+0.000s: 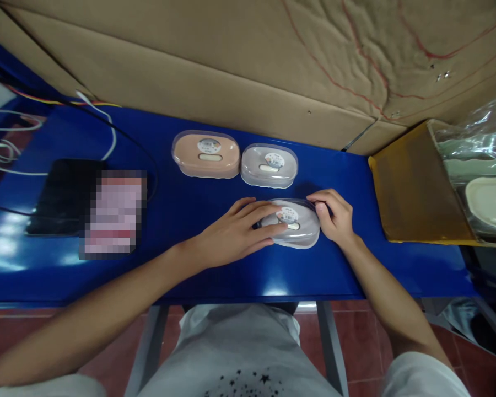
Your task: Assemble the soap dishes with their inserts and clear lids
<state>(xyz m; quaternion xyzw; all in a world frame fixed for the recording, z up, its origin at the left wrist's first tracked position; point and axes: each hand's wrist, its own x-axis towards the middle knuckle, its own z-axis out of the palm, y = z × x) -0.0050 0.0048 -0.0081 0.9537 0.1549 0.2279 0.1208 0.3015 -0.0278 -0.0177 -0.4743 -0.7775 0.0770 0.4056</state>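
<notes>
A grey oval soap box with a clear lid and a round label lies on the blue table before me. My left hand reaches over it from the left, palm down, its fingers stretched out and apart on the lid. At the box's right end, my right hand has its thumb and bent fingers closed on the rim. The lid looks slightly askew on the base. Behind it stand a peach soap box and another grey soap box, both under clear lids with labels.
A cardboard box at the right holds green and cream plastic pieces and clear wrap. To the left lie a black flat object and a pixelated item beside cables. A brown cardboard wall rises behind the table.
</notes>
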